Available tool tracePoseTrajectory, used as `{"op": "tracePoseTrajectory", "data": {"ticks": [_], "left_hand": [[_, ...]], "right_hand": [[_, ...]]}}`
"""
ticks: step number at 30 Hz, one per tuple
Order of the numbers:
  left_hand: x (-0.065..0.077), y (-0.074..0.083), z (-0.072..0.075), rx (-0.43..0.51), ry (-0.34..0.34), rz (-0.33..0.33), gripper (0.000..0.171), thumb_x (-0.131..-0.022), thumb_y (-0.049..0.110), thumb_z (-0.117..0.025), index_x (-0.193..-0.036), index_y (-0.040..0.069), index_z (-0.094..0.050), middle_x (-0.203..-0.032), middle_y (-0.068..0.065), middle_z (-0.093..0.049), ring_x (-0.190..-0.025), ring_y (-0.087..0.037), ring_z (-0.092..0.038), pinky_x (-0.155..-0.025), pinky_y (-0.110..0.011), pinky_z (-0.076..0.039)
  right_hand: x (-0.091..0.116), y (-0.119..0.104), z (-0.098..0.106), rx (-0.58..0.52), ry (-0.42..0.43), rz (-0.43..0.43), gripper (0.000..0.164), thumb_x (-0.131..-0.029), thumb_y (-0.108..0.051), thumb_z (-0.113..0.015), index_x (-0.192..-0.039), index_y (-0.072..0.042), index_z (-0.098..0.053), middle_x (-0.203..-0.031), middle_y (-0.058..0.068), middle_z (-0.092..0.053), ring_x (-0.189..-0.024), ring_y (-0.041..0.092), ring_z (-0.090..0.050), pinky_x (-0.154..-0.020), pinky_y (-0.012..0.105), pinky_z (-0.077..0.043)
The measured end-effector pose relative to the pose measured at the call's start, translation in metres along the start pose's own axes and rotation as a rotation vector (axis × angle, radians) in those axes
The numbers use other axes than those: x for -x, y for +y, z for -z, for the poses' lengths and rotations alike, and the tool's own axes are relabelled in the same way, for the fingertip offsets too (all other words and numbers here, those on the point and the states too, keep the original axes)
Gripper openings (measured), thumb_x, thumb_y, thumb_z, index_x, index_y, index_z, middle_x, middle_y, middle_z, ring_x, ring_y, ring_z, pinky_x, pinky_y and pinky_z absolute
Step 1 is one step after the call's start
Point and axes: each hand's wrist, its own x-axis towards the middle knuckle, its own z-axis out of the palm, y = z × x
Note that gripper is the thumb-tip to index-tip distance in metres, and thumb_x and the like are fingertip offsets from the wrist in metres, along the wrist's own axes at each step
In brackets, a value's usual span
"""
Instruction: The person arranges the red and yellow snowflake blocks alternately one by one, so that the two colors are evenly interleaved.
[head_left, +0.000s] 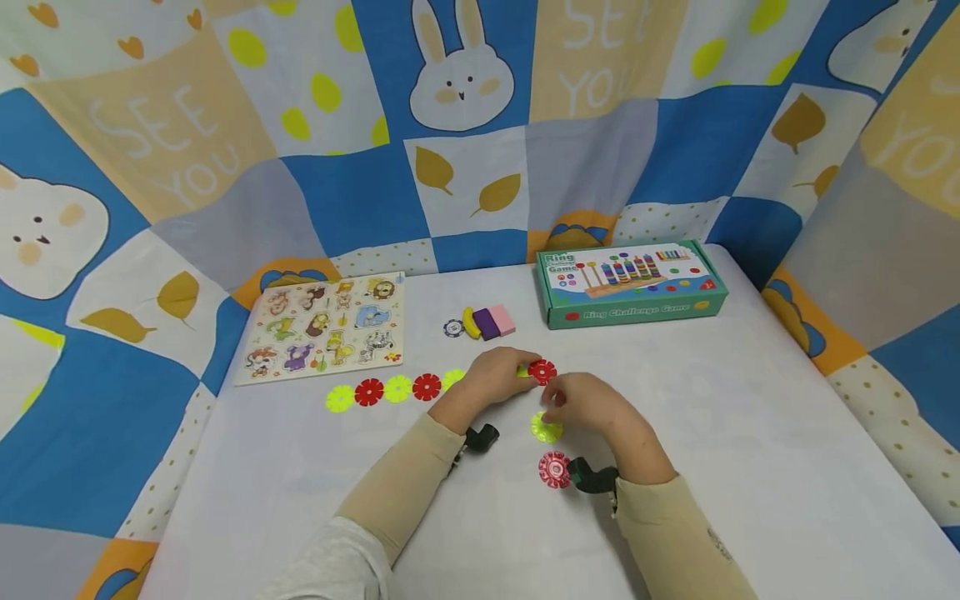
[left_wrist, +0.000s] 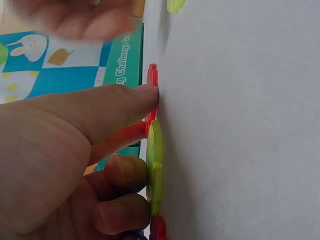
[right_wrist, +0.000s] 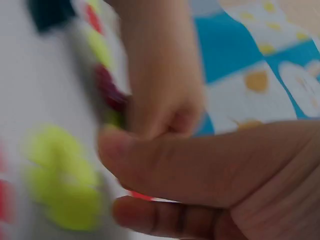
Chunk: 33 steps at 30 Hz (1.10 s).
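On the table lies a row of flower-shaped plastic discs, yellow and red by turns. My left hand reaches over the row and hides part of it. Its thumb and a finger pinch the red end disc by its edges, beside a yellow disc in the row. My right hand is just right of that end, thumb and fingers a little apart, with nothing seen between them. Below its fingertips lie loose yellow discs, blurred in the right wrist view. Nearer me sits a red disc pile.
Behind the row stand a green ring game box and, at left, a wooden animal puzzle board. Between them lie a small patterned disc, a yellow banana-shaped piece, a purple block and a pink block.
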Motion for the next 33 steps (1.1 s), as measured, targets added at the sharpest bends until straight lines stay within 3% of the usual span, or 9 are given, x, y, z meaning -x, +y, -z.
{"op": "tracePoseTrajectory", "data": {"ticks": [3,8,13,23,28,33], "left_hand": [[0.000,-0.002,0.000,-0.002,-0.003,0.007,0.048,-0.087,0.039,-0.065,-0.133,0.028,-0.056,-0.125,0.007,-0.060,-0.116,-0.014,-0.053,-0.095,-0.038,-0.044],[-0.001,-0.003,-0.001,0.005,0.003,0.015,0.048,-0.087,0.040,-0.065,-0.134,0.029,-0.055,-0.126,0.007,-0.059,-0.117,-0.014,-0.052,-0.096,-0.038,-0.043],[-0.001,-0.001,-0.002,0.010,0.007,0.009,0.048,-0.088,0.039,-0.064,-0.134,0.028,-0.055,-0.127,0.007,-0.059,-0.118,-0.014,-0.051,-0.096,-0.037,-0.042],[0.000,-0.001,-0.005,-0.017,0.002,0.014,0.049,-0.088,0.040,-0.064,-0.134,0.029,-0.054,-0.128,0.008,-0.058,-0.120,-0.014,-0.050,-0.097,-0.037,-0.042],[0.001,0.000,-0.005,-0.017,0.000,0.011,0.049,-0.087,0.041,-0.064,-0.134,0.029,-0.054,-0.129,0.007,-0.057,-0.121,-0.014,-0.050,-0.098,-0.037,-0.041],[0.001,0.001,-0.003,-0.027,0.000,0.021,0.050,-0.087,0.041,-0.064,-0.135,0.029,-0.054,-0.129,0.008,-0.057,-0.121,-0.014,-0.049,-0.098,-0.038,-0.041]], "right_hand": [[0.008,-0.005,-0.018,0.037,-0.019,0.011,0.042,-0.069,-0.029,-0.084,-0.101,-0.011,-0.064,-0.083,-0.001,-0.058,-0.075,0.017,-0.053,-0.065,0.032,-0.047],[0.011,-0.003,-0.035,0.078,0.073,-0.039,0.059,-0.063,-0.030,-0.088,-0.109,-0.009,-0.059,-0.090,0.000,-0.059,-0.078,0.017,-0.053,-0.065,0.033,-0.050],[0.010,0.007,-0.041,0.029,0.124,-0.077,0.055,-0.060,-0.031,-0.089,-0.102,-0.010,-0.061,-0.089,0.000,-0.059,-0.078,0.017,-0.053,-0.066,0.032,-0.050],[0.016,0.014,-0.048,-0.073,0.160,0.003,0.049,-0.064,-0.027,-0.087,-0.100,-0.013,-0.058,-0.083,-0.002,-0.055,-0.076,0.016,-0.050,-0.067,0.031,-0.046],[0.023,0.011,-0.050,0.011,0.196,0.042,0.049,-0.067,-0.028,-0.085,-0.108,-0.015,-0.062,-0.093,-0.004,-0.058,-0.082,0.015,-0.051,-0.076,0.034,-0.048],[0.025,0.009,-0.049,0.179,0.221,0.102,0.055,-0.067,-0.033,-0.084,-0.115,-0.013,-0.065,-0.096,-0.002,-0.056,-0.079,0.013,-0.050,-0.068,0.029,-0.048]]}}
